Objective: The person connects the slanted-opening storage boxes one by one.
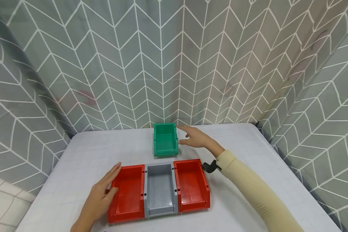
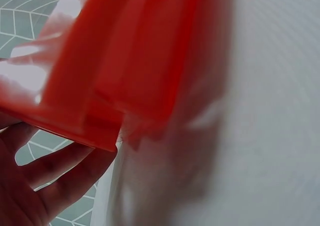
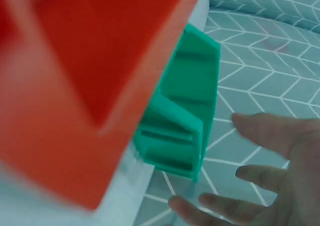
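Observation:
My left hand (image 1: 97, 199) lies along the outer side of the left red bin (image 1: 129, 190), fingers extended toward its back corner and thumb over its side rim. In the left wrist view, straight fingers (image 2: 75, 173) meet the edge of that red bin (image 2: 115, 70). Beyond the row of bins, my right hand (image 1: 195, 137) is beside the green bin (image 1: 166, 141), fingers spread and fingertips close to its right side. The right wrist view shows the hand (image 3: 280, 171) with nothing in its grasp, the green bin (image 3: 187, 90) in front of it.
A grey bin (image 1: 160, 187) stands between the left red bin and another red bin (image 1: 191, 185), all side by side. The bins rest on a table with a white cloth (image 1: 235, 199). Grey patterned curtains (image 1: 174, 64) enclose the back and sides. A black device (image 1: 210, 166) sits at the right wrist.

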{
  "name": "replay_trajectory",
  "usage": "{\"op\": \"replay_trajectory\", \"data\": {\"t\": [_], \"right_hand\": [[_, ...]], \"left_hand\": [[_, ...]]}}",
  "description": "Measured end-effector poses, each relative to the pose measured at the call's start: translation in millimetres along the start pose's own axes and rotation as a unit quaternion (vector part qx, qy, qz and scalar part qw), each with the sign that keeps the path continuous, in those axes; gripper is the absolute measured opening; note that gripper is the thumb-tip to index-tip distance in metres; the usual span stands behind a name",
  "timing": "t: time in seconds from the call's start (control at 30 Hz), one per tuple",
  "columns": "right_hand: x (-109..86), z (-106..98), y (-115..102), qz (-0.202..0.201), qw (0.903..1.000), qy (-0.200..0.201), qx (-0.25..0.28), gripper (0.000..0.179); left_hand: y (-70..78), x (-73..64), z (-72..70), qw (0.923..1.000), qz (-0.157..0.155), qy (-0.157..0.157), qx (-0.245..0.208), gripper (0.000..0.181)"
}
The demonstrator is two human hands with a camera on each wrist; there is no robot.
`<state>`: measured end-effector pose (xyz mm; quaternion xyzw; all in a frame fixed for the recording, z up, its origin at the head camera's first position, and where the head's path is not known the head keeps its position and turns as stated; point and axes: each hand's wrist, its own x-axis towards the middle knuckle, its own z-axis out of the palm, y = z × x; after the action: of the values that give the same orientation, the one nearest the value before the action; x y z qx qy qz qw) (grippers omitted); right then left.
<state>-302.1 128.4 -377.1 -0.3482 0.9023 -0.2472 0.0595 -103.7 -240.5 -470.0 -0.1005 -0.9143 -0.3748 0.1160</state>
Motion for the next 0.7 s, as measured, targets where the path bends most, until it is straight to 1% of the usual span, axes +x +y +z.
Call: {"op": "replay_trajectory", "data": {"t": [0.17, 0.3, 0.43, 0.53, 0.63, 0.7], "right_hand": [[27.3, 3.4, 8.9, 0.021, 0.9996, -0.017, -0.011, 0.073], [42.1, 5.3, 13.2, 0.038, 0.9984, -0.035, -0.025, 0.075], [51.7, 7.5, 17.7, 0.050, 0.9975, -0.036, -0.034, 0.073], [56.8, 9.9, 21.2, 0.057, 0.9973, -0.037, -0.029, 0.074], [61.5, 13.4, 24.6, 0.066, 0.9969, -0.041, -0.013, 0.079], [64.3, 16.4, 26.0, 0.069, 0.9964, -0.049, 0.009, 0.085]], "left_hand": [[-0.6, -0.3, 1.2, 1.0000, 0.005, 0.008, -0.002, 0.073], [-1.6, -1.0, 0.7, 0.9999, 0.008, 0.009, -0.001, 0.073], [-2.1, -1.0, 0.8, 1.0000, 0.008, 0.006, -0.002, 0.073], [-1.6, -1.1, 1.2, 1.0000, 0.005, 0.004, -0.004, 0.072], [-0.7, -1.3, 1.1, 0.9999, 0.007, 0.007, -0.008, 0.072], [-0.3, -1.7, 0.7, 0.9999, 0.007, 0.008, -0.010, 0.072]]}}
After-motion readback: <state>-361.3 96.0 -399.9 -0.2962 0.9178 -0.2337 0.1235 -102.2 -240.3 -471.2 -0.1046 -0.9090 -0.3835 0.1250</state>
